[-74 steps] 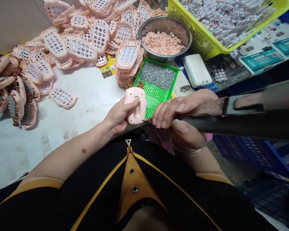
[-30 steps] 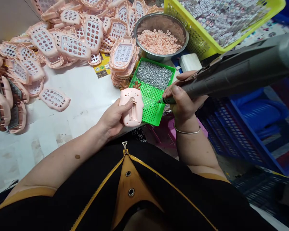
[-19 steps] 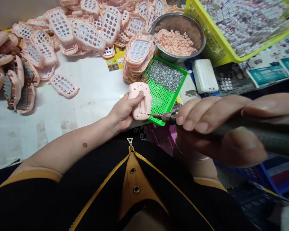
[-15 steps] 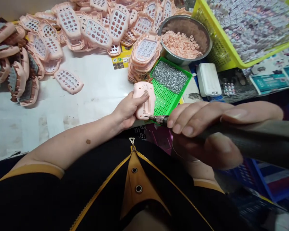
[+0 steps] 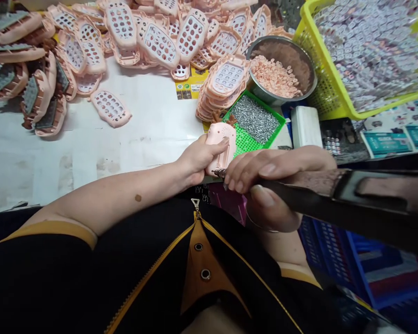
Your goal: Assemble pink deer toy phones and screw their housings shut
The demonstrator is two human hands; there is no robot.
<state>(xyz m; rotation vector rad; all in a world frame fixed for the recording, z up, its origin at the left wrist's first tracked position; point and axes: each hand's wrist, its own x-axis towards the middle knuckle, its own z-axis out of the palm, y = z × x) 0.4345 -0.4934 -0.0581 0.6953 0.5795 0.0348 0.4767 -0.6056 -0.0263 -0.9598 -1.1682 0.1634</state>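
Observation:
My left hand (image 5: 198, 160) grips a pink toy phone (image 5: 220, 134) with brown antlers, its back turned up and the thumb lying across the slot in it. Wrapped round a dark power screwdriver (image 5: 320, 185) is my right hand (image 5: 271, 178). The driver's tip meets the lower left part of the toy's back; whether a screw sits there is too small to tell. Just beyond the toy lies a green tray (image 5: 242, 147) holding many silver screws (image 5: 256, 119). A stack of pink toy shells (image 5: 223, 83) stands behind it.
A metal bowl (image 5: 310, 76) of small pink parts and a yellow basket (image 5: 337, 93) of white keypad pieces stand at right. Pink shells (image 5: 160, 44) are heaped at the back, more half-shells (image 5: 35, 95) at left. A white box (image 5: 305, 125) sits beside the tray.
The view has shifted, so the table things sit further right. My right hand is tilted differently and its fingers are closer to the toy along the screwdriver. My left hand keeps its hold.

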